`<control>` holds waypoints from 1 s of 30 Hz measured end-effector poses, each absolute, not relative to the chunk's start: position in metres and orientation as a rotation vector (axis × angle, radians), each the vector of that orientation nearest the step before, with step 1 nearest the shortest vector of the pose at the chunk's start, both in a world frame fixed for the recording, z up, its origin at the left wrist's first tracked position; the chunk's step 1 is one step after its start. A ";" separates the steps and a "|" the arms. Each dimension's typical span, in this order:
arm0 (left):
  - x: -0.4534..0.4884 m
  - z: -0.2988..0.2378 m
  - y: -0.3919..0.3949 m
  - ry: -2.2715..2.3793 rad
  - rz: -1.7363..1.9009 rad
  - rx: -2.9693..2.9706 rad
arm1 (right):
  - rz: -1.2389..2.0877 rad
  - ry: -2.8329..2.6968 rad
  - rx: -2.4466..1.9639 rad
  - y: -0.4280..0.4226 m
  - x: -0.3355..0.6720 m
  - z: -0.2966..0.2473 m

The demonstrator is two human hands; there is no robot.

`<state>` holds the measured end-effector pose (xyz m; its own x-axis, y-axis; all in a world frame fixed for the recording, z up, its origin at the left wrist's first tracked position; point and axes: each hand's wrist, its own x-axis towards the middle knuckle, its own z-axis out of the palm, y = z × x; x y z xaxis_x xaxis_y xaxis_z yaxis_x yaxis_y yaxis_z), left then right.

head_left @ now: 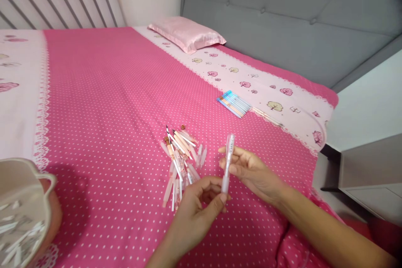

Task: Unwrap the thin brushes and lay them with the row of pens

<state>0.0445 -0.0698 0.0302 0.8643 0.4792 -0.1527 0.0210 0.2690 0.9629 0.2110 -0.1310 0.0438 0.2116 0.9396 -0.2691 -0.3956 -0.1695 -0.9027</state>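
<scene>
A translucent pale pen (pixel 229 161) stands nearly upright between my two hands. My left hand (pixel 205 201) is closed round its lower end, thumb and fingers pinching it. Higher up, the fingers of my right hand (pixel 249 171) pinch the barrel near its printed, clear upper part. Left of the pen, just beyond my left hand, lies a loose heap of pen parts (pixel 179 155): pinkish barrels, clear caps, white refills and a few dark tips. My left hand hides part of the heap's near side.
A row of blue-topped pens (pixel 234 104) lies farther back, with slim white refills (pixel 266 116) beside it. At the lower left stands a beige basket (pixel 47 201) holding many white pieces. A pink pillow (pixel 191 33) rests by the grey headboard (pixel 282 21). Pink dotted bedding (pixel 109 92) lies underneath.
</scene>
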 end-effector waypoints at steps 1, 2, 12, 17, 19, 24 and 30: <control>0.044 0.030 -0.070 0.467 0.325 1.281 | 1.324 -0.623 -1.189 -0.131 0.211 0.043; 0.044 0.031 -0.070 0.470 0.327 1.287 | 1.323 -0.627 -1.189 -0.131 0.211 0.042; 0.044 0.030 -0.070 0.476 0.329 1.258 | 1.399 -0.671 -1.141 -0.134 0.213 0.050; 0.043 0.030 -0.070 0.485 0.334 1.269 | 1.384 -0.648 -1.156 -0.133 0.212 0.048; 0.043 0.031 -0.071 0.489 0.334 1.278 | 1.376 -0.641 -1.160 -0.132 0.212 0.047; 0.045 0.034 -0.070 0.487 0.338 1.292 | 1.342 -0.655 -1.170 -0.132 0.209 0.044; 0.044 0.035 -0.069 0.493 0.335 1.274 | 1.368 -0.688 -1.136 -0.134 0.211 0.050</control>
